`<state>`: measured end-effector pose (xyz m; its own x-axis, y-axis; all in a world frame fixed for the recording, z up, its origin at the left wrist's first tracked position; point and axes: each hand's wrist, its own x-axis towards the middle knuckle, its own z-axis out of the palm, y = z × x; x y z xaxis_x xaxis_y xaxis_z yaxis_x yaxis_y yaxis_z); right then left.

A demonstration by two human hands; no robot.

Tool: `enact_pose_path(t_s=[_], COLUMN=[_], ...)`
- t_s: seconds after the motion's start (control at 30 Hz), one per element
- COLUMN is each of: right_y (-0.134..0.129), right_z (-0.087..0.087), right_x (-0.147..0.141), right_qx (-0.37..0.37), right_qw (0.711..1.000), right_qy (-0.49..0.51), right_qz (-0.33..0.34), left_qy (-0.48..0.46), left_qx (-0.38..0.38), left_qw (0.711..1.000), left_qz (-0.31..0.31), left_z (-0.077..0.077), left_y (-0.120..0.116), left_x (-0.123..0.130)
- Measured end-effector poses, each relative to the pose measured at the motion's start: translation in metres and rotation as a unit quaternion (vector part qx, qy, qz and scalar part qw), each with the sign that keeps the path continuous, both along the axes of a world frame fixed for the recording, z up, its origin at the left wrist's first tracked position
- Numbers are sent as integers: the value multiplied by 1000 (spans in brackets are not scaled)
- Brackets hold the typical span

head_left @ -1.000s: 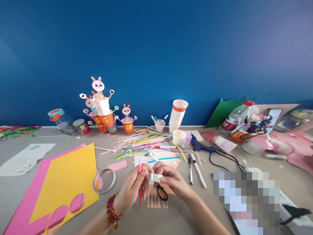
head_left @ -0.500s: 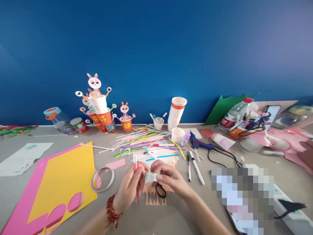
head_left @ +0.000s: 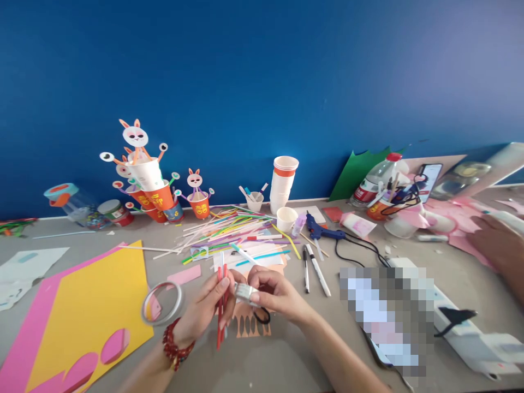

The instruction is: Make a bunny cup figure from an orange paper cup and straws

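My left hand [head_left: 210, 303], with a red bead bracelet on the wrist, is closed around red straws [head_left: 220, 322] that stand nearly upright, with a pale tip above them. My right hand [head_left: 276, 295] pinches a small grey-white object [head_left: 244, 293] close to the left fingers; its kind is unclear. Just under the right hand shows a black loop [head_left: 262, 315], perhaps a scissor handle. Below both hands lies a peach paper sheet [head_left: 252, 327] with cut slits. Ahead of them are white paper and a pile of coloured straws [head_left: 229, 229].
Yellow card [head_left: 92, 311] and a tape roll [head_left: 161, 303] lie at left. Rabbit-faced paper cups [head_left: 200, 207] and stacked white cups [head_left: 282, 185] stand behind. At right are pens [head_left: 317, 270], a blue glue gun [head_left: 323, 229], a power strip [head_left: 470, 341] and another person's hand [head_left: 495, 245].
The view has shifted, so most things appear farther left. The red straws show more plainly in my left hand, and the grey-white object has tilted in my right. The other person's hand is further into view.
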<state>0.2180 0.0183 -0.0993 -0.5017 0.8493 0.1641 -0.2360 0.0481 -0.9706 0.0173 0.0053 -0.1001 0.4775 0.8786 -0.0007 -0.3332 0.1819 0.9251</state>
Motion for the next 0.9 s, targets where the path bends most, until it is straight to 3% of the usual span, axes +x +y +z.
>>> enact_pose_path(t_s=[0.13, 0.27, 0.4, 0.53, 0.67, 0.9], right_y=[0, 0, 0, 0, -1, 0], right_z=[-5, -12, -13, -8, -5, -13], right_x=[-3, -4, -5, -4, -4, -4], right_qx=[0, -18, -52, -21, -1, 8], right_qw=[1000, 997, 995, 999, 1000, 998], right_qy=[21, 70, 72, 46, 17, 52], right_qz=[-18, 15, 39, 7, 15, 21], left_qy=[-66, -164, -155, -124, -95, -179], left_qx=[-32, -83, -79, -37, -51, -69], left_qw=[997, 983, 985, 991, 993, 981], left_qz=[25, 6, 9, -20, -44, -11], left_z=[-3, -7, -8, -9, -8, -12], left_y=[-1, -1, 0, 2, 2, 4], left_x=[8, 14, 11, 5, 3, 9])
